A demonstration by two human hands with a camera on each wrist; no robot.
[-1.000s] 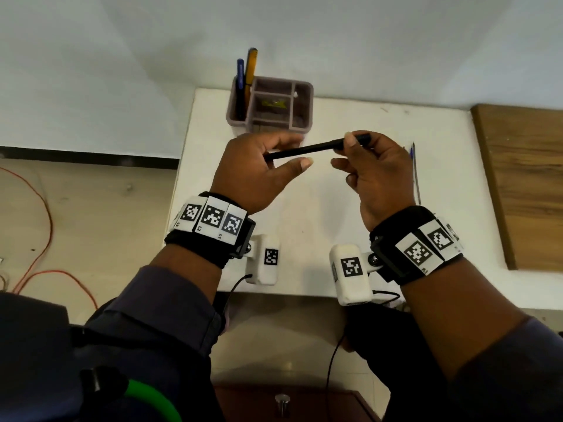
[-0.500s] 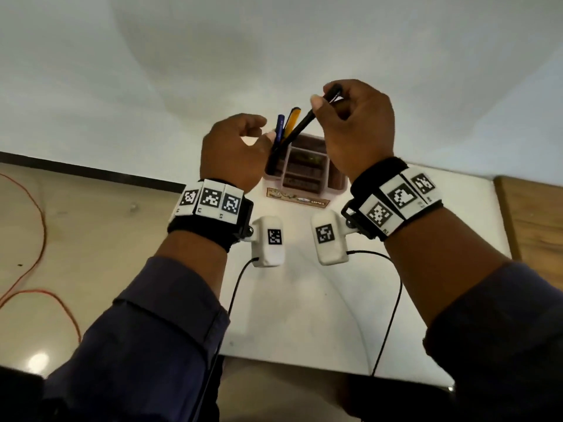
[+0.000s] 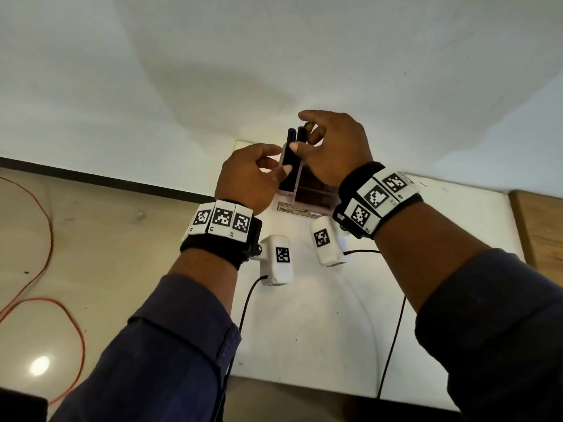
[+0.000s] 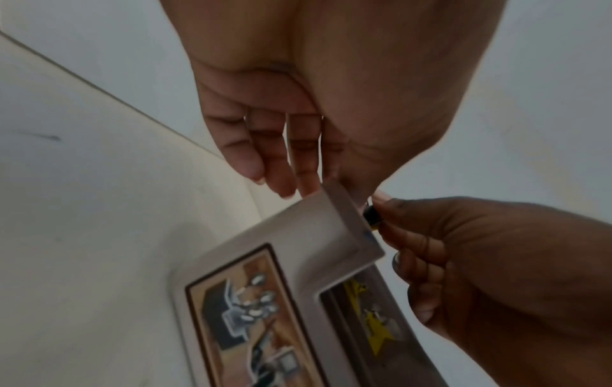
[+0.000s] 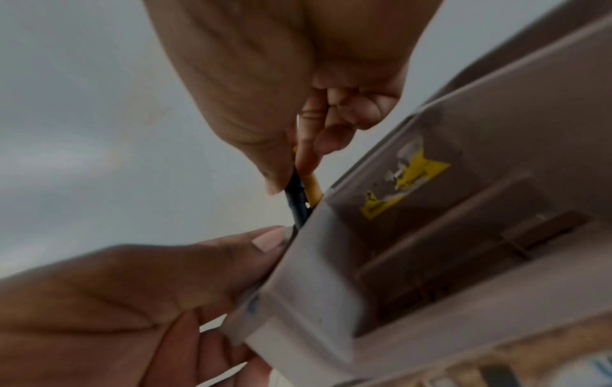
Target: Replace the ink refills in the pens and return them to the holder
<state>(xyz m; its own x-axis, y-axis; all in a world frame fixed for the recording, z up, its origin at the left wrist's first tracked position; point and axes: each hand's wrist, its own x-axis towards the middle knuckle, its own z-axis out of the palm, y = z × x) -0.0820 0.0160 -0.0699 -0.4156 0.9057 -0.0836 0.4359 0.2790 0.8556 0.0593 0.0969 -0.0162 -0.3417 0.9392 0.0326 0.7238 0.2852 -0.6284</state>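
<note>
A pinkish pen holder (image 3: 313, 196) stands at the far end of the white table. A blue pen (image 3: 291, 136), a black pen (image 3: 302, 138) and a yellow pen (image 3: 309, 127) stand upright in its tall left compartment. My right hand (image 3: 300, 131) reaches over the holder from the right and pinches the black pen (image 5: 296, 201) near its top between thumb and forefinger, beside the yellow pen (image 5: 313, 188). My left hand (image 3: 278, 159) holds the tall compartment, with its thumb (image 5: 265, 242) against the holder wall (image 5: 331, 301) and its fingers (image 4: 281, 178) behind the corner (image 4: 331, 235).
The holder's lower right compartments hold a yellow sticker (image 5: 404, 183). The white table (image 3: 320, 315) stretches toward me. A wooden surface (image 3: 545, 233) adjoins it on the right, and an orange cable (image 3: 45, 239) lies on the floor at the left. A white wall rises behind.
The black pen, held level between both hands a second ago, was swung tip-down by my right hand and now stands in the holder. My left hand let go of it and took the holder.
</note>
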